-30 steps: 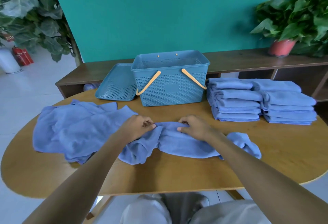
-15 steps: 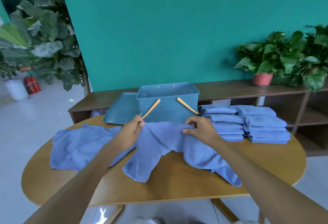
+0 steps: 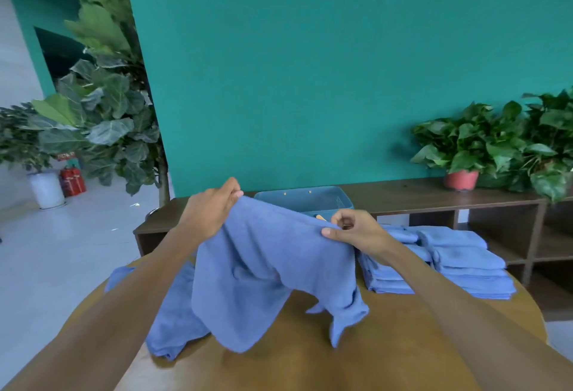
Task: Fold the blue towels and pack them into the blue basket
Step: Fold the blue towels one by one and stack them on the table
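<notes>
Blue towel [image 3: 273, 269] hangs above the surface [image 3: 387, 344], left hand [image 3: 207, 214] and right hand [image 3: 356, 231] each pinching its top edge; best pull the corners apart, taut, before folding.

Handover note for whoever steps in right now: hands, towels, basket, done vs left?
Left hand and right hand each pinch the top edge of one unfolded blue cloth towel, held up over the oval wooden table, lower end draping down.
Blue perforated plastic basket stands behind the towel, mostly hidden; contents cannot be seen.
Done: two stacks of folded blue towels at right.
Left: fold the held towel, then the crumpled blue towels at left; pack all into the basket.
</notes>
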